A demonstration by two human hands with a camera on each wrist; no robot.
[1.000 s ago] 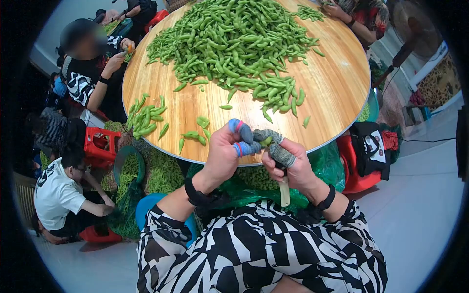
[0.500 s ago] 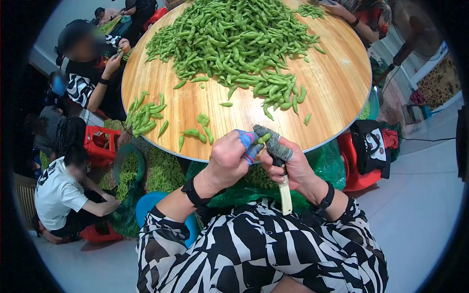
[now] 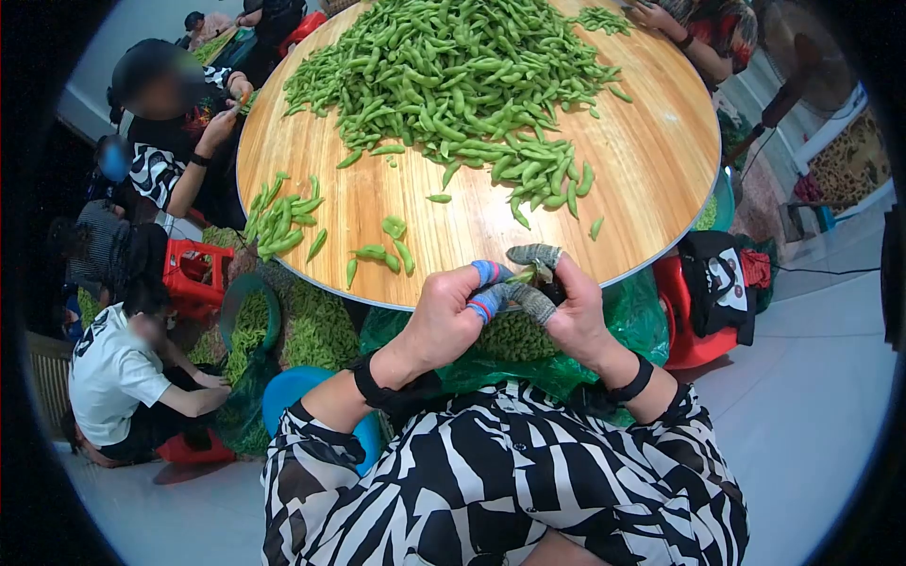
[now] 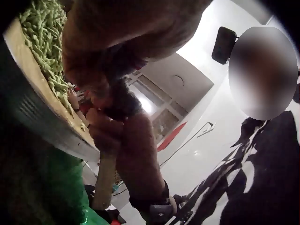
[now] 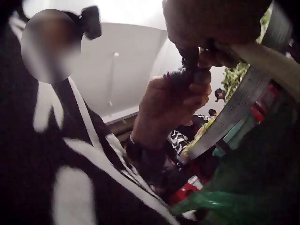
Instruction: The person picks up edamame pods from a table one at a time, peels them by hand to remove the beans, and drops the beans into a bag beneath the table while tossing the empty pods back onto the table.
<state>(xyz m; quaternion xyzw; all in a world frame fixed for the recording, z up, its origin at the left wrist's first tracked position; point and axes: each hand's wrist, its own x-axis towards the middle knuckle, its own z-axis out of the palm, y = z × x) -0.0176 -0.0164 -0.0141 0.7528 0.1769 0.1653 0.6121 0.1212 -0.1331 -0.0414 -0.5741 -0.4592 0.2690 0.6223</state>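
Observation:
At the near edge of the round wooden table (image 3: 311,160), the left hand (image 3: 448,316), with blue finger covers, pinches a green pod (image 3: 522,275). The right hand (image 3: 576,307), in grey finger covers, meets it at the fingertips and grips a tool whose pale handle (image 4: 105,180) shows below that hand in the left wrist view. The tool's working end is hidden by the fingers. A large heap of green pods (image 3: 444,75) covers the table's far part. A few loose pods (image 3: 376,253) lie left of the hands, beside a small pile (image 3: 281,222).
Below the table edge hangs a green plastic bag (image 3: 637,325) with pods. A blue tub (image 3: 288,389) stands at the left, near a red stool (image 3: 193,278) and a crouching person (image 3: 118,377). Another person (image 3: 179,170) works across the table's left side. A black bag (image 3: 713,283) sits at the right.
The right hand has turned, and the pale handle that hung below it is hidden from the head view. Both hands remain together, with the fingertips slightly further right.

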